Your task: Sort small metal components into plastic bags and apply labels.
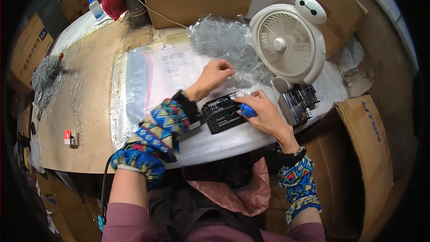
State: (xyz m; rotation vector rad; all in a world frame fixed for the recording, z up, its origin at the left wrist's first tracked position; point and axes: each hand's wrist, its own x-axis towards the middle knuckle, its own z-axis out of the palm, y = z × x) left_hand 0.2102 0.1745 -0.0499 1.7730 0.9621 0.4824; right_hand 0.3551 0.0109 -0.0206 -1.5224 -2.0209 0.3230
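Observation:
Black flat boxes with pale printing [222, 118] lie side by side near the table's front edge. My right hand [267, 113] rests over their right end, its fingers curled round a blue object [247, 110] whose kind I cannot make out. Something small and white shows by its fingertips. Above and left of the boxes, my left hand [214, 77] is raised with thumb and fingers pinched together; anything between them is too small to tell. Beyond it spreads a heap of crinkled clear plastic with thin grey strands [219, 38].
A white fan [286, 40] stands at the back right. Bundled dark boxes [299, 105] lie below it. Cardboard boxes [201, 0] line the back, and an open carton [365, 139] stands at right. A small red-and-white box [70, 137], a grey tangle [46, 74] and a bottle [96, 9] are leftward.

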